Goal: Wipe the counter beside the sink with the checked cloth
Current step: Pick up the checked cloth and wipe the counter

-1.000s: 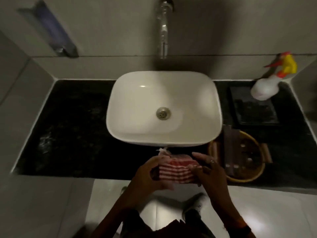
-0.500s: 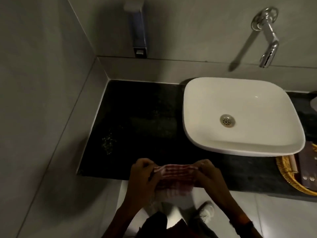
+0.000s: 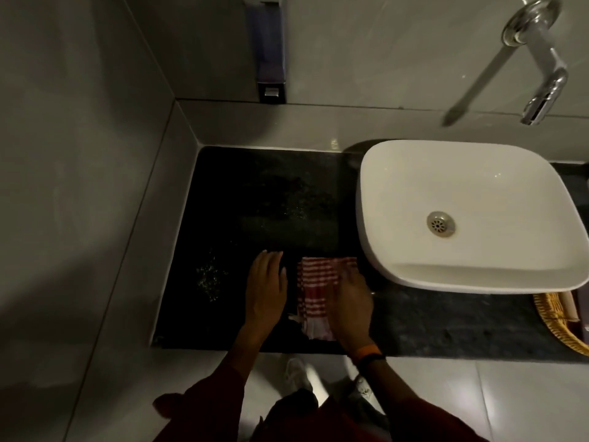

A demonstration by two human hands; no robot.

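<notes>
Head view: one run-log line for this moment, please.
red-and-white checked cloth flat on black counter left of white basin | right hand on cloth | left hand on counter beside cloth

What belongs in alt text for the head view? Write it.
A folded red-and-white checked cloth lies on the black stone counter left of a white ceramic sink, the right hand flat on it and the left hand flat on the counter beside it. A woven basket shows at right.
</notes>
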